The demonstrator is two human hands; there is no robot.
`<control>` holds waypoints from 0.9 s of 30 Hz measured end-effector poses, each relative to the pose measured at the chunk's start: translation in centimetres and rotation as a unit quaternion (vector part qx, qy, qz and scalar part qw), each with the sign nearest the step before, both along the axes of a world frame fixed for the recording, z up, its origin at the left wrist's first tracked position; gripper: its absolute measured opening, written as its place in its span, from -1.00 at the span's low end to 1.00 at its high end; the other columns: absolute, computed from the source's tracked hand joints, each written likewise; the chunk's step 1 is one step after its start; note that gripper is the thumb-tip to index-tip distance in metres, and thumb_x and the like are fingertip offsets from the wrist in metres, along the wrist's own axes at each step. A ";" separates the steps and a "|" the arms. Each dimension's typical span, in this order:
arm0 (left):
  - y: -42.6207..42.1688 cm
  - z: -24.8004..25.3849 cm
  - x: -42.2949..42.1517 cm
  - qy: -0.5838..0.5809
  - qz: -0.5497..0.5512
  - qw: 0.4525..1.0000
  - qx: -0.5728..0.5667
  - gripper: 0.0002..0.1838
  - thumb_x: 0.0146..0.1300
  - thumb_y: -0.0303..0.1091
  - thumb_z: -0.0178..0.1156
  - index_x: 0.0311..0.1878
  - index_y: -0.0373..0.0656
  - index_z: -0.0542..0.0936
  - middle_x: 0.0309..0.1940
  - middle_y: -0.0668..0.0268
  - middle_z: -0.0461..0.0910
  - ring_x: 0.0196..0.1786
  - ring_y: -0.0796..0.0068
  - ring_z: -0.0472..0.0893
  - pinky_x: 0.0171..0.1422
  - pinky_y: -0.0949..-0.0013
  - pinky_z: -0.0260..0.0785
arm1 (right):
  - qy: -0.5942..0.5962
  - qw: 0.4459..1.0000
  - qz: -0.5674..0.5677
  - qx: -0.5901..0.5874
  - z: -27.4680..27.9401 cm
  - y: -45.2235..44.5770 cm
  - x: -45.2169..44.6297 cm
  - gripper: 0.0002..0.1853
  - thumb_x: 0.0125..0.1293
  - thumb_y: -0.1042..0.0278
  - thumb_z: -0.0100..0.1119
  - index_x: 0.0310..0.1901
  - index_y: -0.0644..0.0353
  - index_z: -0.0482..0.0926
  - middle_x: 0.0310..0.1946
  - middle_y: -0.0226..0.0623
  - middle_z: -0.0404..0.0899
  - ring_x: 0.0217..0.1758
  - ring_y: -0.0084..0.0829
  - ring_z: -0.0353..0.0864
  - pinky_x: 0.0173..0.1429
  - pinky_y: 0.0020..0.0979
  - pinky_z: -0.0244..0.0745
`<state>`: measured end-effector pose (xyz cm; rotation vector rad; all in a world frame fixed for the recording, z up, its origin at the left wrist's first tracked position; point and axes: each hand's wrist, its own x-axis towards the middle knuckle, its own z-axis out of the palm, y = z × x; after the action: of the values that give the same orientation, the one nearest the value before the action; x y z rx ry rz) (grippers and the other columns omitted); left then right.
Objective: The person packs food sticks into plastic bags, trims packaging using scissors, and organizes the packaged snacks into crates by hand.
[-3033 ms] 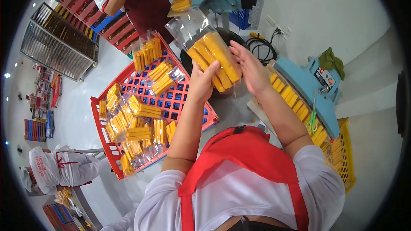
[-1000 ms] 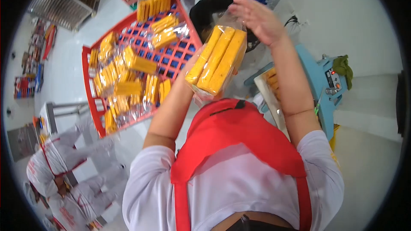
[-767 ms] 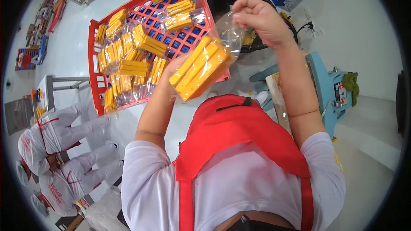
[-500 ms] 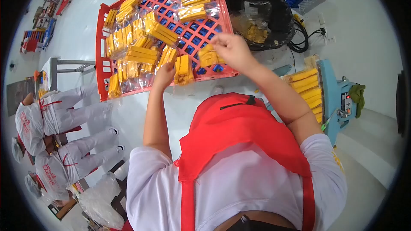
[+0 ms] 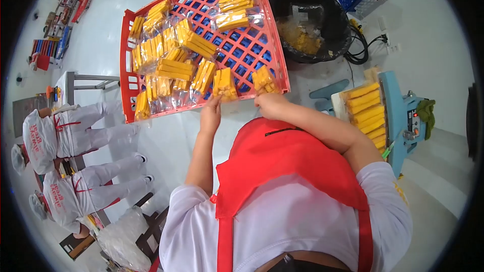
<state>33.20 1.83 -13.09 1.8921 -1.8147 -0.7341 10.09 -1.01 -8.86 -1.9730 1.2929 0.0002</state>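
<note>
Clear bags of yellow sticks lie in a red plastic crate (image 5: 290, 73) in front of me. At its near rim, my left hand (image 5: 212, 112) has its fingers closed at the lower edge of one bag of yellow sticks (image 5: 224, 83). To the right, my right hand (image 5: 271, 105) is closed at the lower end of another bag of yellow sticks (image 5: 264, 79), in the crate's near right corner. My fingertips are partly hidden there. More bags (image 5: 176, 69) are heaped on the left side, and others (image 5: 233, 19) lie farther back.
A bin lined with black plastic (image 5: 335, 35) stands right of the crate. Nearer on the right, yellow sticks (image 5: 365, 106) rest beside a light-blue machine (image 5: 396, 113). Black cables (image 5: 357, 53) run by the wall. Two people in white (image 5: 83, 126) stand at the left.
My right hand has come down toward me with its bag, to the crate's near right corner. My left hand has shifted right and lower, to the near rim. The view has moved slightly.
</note>
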 end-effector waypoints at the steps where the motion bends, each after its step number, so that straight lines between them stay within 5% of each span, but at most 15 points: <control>1: -0.9 0.8 0.5 -0.002 -0.014 1.000 -0.018 -0.78 0.19 -0.41 -0.02 -0.12 -0.20 0.51 -0.13 -0.06 0.46 0.06 0.13 0.42 0.03 0.29 0.30 | -0.002 1.000 0.018 0.018 -0.1 0.0 -0.3 -0.86 0.01 0.43 -0.02 -0.45 0.15 0.56 -0.44 -0.11 0.55 -0.25 -0.18 0.55 -0.23 -0.24 0.42; 3: -2.7 4.2 0.3 -0.001 0.008 0.999 0.052 -0.82 0.20 -0.40 -0.04 -0.25 -0.26 0.52 -0.40 0.08 0.54 -0.25 0.32 0.56 -0.17 0.38 0.37 | -0.005 0.999 0.032 0.028 0.9 -0.8 -0.7 -0.86 0.01 0.42 -0.01 -0.43 0.15 0.56 -0.46 -0.12 0.55 -0.29 -0.17 0.55 -0.24 -0.24 0.42; 5: -4.7 9.0 -0.4 -0.006 -0.002 0.998 0.062 -0.82 0.20 -0.39 -0.03 -0.27 -0.27 0.51 -0.41 0.06 0.54 -0.31 0.25 0.56 -0.24 0.36 0.37 | -0.059 0.994 0.062 0.073 3.9 -2.5 -1.6 -0.84 -0.02 0.38 0.07 -0.38 0.18 0.56 -0.37 -0.17 0.55 -0.32 -0.29 0.55 -0.26 -0.33 0.41; 6: -5.6 11.3 -0.6 -0.011 -0.006 0.997 0.078 -0.83 0.20 -0.39 -0.03 -0.29 -0.29 0.49 -0.41 0.05 0.53 -0.37 0.17 0.56 -0.30 0.33 0.37 | -0.137 0.989 -0.017 0.057 3.9 -3.3 -2.3 -0.84 0.00 0.34 0.10 -0.39 0.21 0.56 -0.42 -0.21 0.55 -0.34 -0.35 0.54 -0.27 -0.36 0.41; 8: -7.3 15.7 -1.0 0.162 -0.022 0.982 0.090 -0.82 0.23 -0.37 -0.05 -0.29 -0.26 0.49 -0.46 0.24 0.55 -0.43 0.45 0.55 -0.35 0.43 0.37 | -0.247 0.958 -0.140 0.042 6.5 -5.2 -4.0 -0.77 0.09 0.22 0.12 -0.34 0.22 0.54 -0.41 -0.31 0.54 -0.34 -0.44 0.53 -0.27 -0.45 0.40; 10: -8.8 20.7 -1.7 0.278 -0.063 0.954 0.090 -0.80 0.26 -0.33 -0.07 -0.29 -0.24 0.49 -0.45 0.39 0.51 -0.42 0.64 0.50 -0.36 0.54 0.35 | -0.480 0.850 -0.215 0.024 5.1 -7.3 -5.3 -0.65 0.18 0.12 0.07 -0.11 0.18 0.47 -0.32 -0.29 0.52 -0.40 -0.40 0.54 -0.25 -0.44 0.44; 11: -9.5 23.5 -2.5 0.322 -0.118 0.935 0.085 -0.80 0.26 -0.33 -0.06 -0.30 -0.23 0.49 -0.45 0.39 0.51 -0.42 0.65 0.49 -0.35 0.55 0.35 | -0.480 0.850 -0.217 0.014 5.8 -7.6 -5.8 -0.65 0.18 0.12 0.07 -0.11 0.18 0.47 -0.32 -0.29 0.52 -0.40 -0.40 0.54 -0.25 -0.44 0.44; 13: -11.5 26.4 -3.9 0.387 -0.190 0.900 0.060 -0.79 0.26 -0.29 -0.05 -0.29 -0.24 0.48 -0.44 0.40 0.50 -0.42 0.65 0.47 -0.33 0.57 0.34 | -0.635 0.621 -0.271 0.370 7.7 -8.1 -6.9 -0.48 0.23 0.03 -0.05 0.13 0.16 0.27 -0.13 -0.18 0.48 -0.30 -0.31 0.57 -0.21 -0.38 0.51; 14: -12.8 27.6 -5.0 0.388 -0.202 0.898 0.050 -0.79 0.26 -0.29 -0.05 -0.29 -0.24 0.48 -0.44 0.40 0.50 -0.42 0.65 0.47 -0.33 0.57 0.34 | -0.638 0.627 -0.269 0.357 8.2 -8.1 -7.3 -0.48 0.23 0.03 -0.05 0.13 0.16 0.27 -0.13 -0.18 0.48 -0.30 -0.31 0.57 -0.21 -0.38 0.51; 17: -16.1 30.6 -9.5 0.406 -0.236 0.882 0.033 -0.80 0.24 -0.28 -0.02 -0.32 -0.23 0.48 -0.43 0.33 0.52 -0.41 0.55 0.51 -0.33 0.52 0.38 | -0.773 0.473 0.015 0.423 9.5 -6.6 -7.5 -0.34 0.24 -0.18 -0.30 0.22 0.18 0.14 0.05 0.15 0.29 -0.10 -0.02 0.51 -0.38 -0.25 0.57; 20: -18.1 30.7 -13.0 0.412 -0.251 0.876 -0.003 -0.70 0.26 -0.20 -0.07 -0.08 -0.20 0.42 -0.25 0.25 0.50 -0.24 0.49 0.50 -0.16 0.45 0.37 | -0.816 0.487 -0.078 0.303 11.6 -6.1 -7.9 -0.37 0.24 -0.11 -0.24 0.19 0.21 0.17 0.03 0.17 0.30 -0.16 0.01 0.53 -0.42 -0.32 0.58; 22: -17.9 30.3 -15.0 0.668 -0.244 0.696 -0.097 -0.55 0.29 -0.10 -0.15 0.17 -0.11 0.23 -0.03 0.18 0.38 -0.06 0.42 0.41 0.03 0.36 0.28 | -0.836 0.457 -0.002 0.305 12.4 -6.9 -8.9 -0.39 0.25 -0.08 -0.23 0.18 0.24 0.19 0.02 0.08 0.35 -0.08 -0.07 0.50 -0.35 -0.27 0.57; 24: -16.2 29.0 -16.1 0.677 -0.111 0.718 -0.121 -0.45 0.29 -0.06 -0.19 0.29 0.00 0.00 0.12 0.16 0.21 0.05 0.35 0.33 0.13 0.30 0.21 | -0.864 0.413 -0.144 0.249 13.8 -6.6 -9.7 -0.37 0.22 -0.02 -0.11 0.20 0.26 0.14 0.09 0.09 0.27 -0.01 -0.12 0.46 -0.20 -0.18 0.54; 26: -13.8 26.8 -18.2 0.635 -0.129 0.755 -0.106 -0.22 0.19 -0.34 0.01 0.33 -0.06 -0.25 0.26 0.08 -0.01 0.26 0.20 0.14 0.25 0.22 0.04 | -0.859 0.458 -0.112 0.201 14.6 -7.1 -10.6 -0.39 0.23 0.04 -0.09 0.21 0.27 0.13 0.13 -0.08 0.26 0.09 -0.25 0.39 -0.02 -0.18 0.43; 27: -12.8 25.7 -19.1 0.619 -0.157 0.760 -0.118 -0.15 0.12 -0.49 0.05 0.33 -0.07 -0.30 0.26 0.08 -0.01 0.26 0.25 0.14 0.25 0.26 0.06 | -0.824 0.540 -0.153 0.083 15.7 -7.2 -10.6 -0.40 0.24 0.09 -0.07 0.21 0.28 0.12 0.14 -0.13 0.25 0.13 -0.32 0.35 0.07 -0.24 0.35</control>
<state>14.07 -10.99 12.57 0.5248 -1.1704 -1.3373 -0.52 -8.22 6.82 -0.6896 0.1739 -1.4616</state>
